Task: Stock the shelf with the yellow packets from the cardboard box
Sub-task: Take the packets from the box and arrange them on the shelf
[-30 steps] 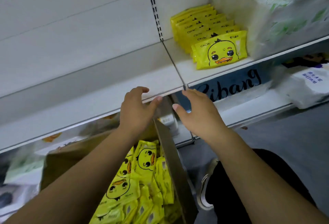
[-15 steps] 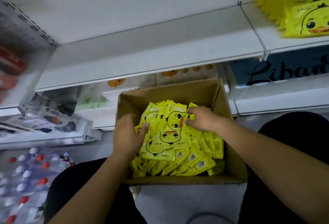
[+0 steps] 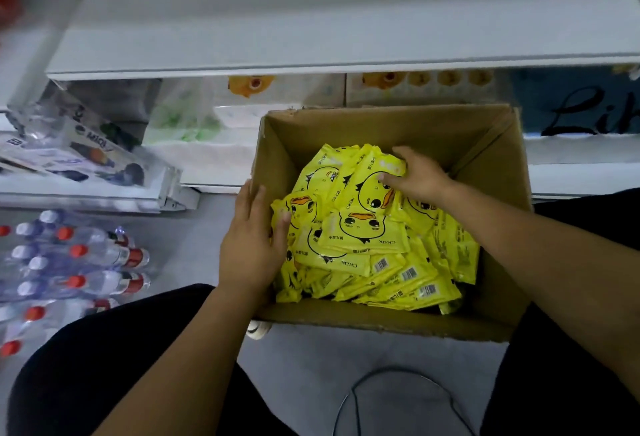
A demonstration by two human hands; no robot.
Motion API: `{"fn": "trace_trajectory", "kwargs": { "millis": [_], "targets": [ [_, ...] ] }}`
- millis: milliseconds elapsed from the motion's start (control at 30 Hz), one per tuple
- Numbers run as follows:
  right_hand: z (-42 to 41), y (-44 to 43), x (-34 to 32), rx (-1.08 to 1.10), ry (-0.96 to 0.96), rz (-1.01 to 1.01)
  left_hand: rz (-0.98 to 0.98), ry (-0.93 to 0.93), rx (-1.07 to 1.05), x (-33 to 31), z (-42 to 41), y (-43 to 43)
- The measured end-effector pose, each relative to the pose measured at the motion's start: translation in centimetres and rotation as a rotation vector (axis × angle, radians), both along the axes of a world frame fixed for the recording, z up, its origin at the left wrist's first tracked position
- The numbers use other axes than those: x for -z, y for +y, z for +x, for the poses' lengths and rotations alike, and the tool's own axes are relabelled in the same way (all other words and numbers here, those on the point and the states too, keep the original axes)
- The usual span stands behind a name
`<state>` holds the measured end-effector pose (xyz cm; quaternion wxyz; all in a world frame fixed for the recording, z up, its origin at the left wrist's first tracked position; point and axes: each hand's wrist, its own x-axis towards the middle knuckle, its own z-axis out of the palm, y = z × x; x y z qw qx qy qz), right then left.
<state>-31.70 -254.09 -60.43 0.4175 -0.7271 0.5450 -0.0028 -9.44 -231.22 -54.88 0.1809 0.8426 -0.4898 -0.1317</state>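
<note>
- Dim, flat indoor light; colours muted, dark trousers nearly black.
- White metal shelf [image 3: 311,51] brightest, its underside shadowed.
- Left edge smeared; clear plastic water bottles [image 3: 69,262] soft.
- Wide-angle bowing at corners.

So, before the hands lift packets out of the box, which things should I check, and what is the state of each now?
1. Cardboard box open at the top: ok.
2. Yellow packets left in the box: ok, many.
3. Right hand on the top packet at the far side of the pile: ok, fingers curled over its edge.
4. Left hand on the pile's left side: touching, but a closed grip: cannot tell.
5. How many packets would come up together: cannot tell.
6. White shelf above the box has bare space: ok in the part that shows.
</note>
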Motion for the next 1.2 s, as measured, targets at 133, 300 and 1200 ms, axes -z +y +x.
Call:
{"fn": "trace_trajectory", "kwargs": {
  "millis": [133, 300, 1200],
  "targets": [
    [1.5, -0.2, 0.7, -0.051, 0.054, -0.041, -0.008, 0.026, -0.016, 0.3, 0.3, 0.0],
    [2.8, -0.2, 1.0, -0.145, 0.133, -0.139, -0.004, 0.035, -0.020, 0.5, 0.5, -0.1],
    [-8.3, 6.4, -12.3, 0.311, -0.700, 0.467, -0.389, 1.208, -0.279, -6.6, -13.4, -2.2]
  ]
}}
